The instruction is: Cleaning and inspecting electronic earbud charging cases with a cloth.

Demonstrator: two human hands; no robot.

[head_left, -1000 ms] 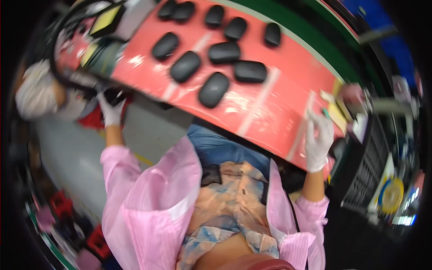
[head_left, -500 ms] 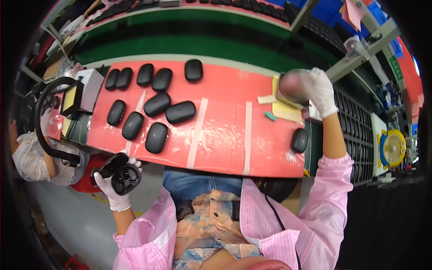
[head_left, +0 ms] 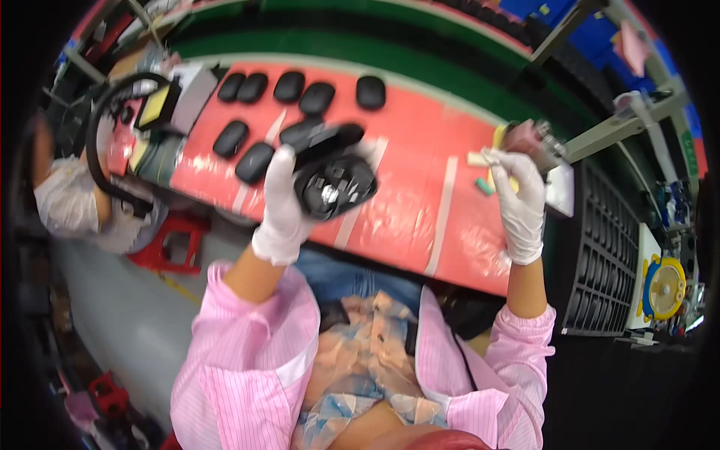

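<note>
My left hand (head_left: 283,210) holds an open black earbud case (head_left: 335,191) above the mat, lid up and shiny hollows facing me. Thumb and fingers of my right hand (head_left: 519,202) are pinched at one end of a small cream strip (head_left: 475,159) at the mat's right side. A small teal block (head_left: 484,186) lies just below the strip. Behind the right fingers stands a pinkish dispenser jar (head_left: 527,139) with a metal top. Closed black cases (head_left: 316,98) sit at the left and back of the mat; the held case hides some of them.
A pink mat (head_left: 409,214) with pale tape stripes covers the table. At the left stand a black curved-arm lamp (head_left: 96,142) and a white box (head_left: 193,97); a co-worker's sleeve (head_left: 67,199) is beyond. Slotted black trays (head_left: 604,270) and a yellow fan (head_left: 666,287) are at the right.
My left hand has brought the open case up and right, over the mat. My right hand has left the dispenser jar and moved to the cream strip. The whole view has shifted.
</note>
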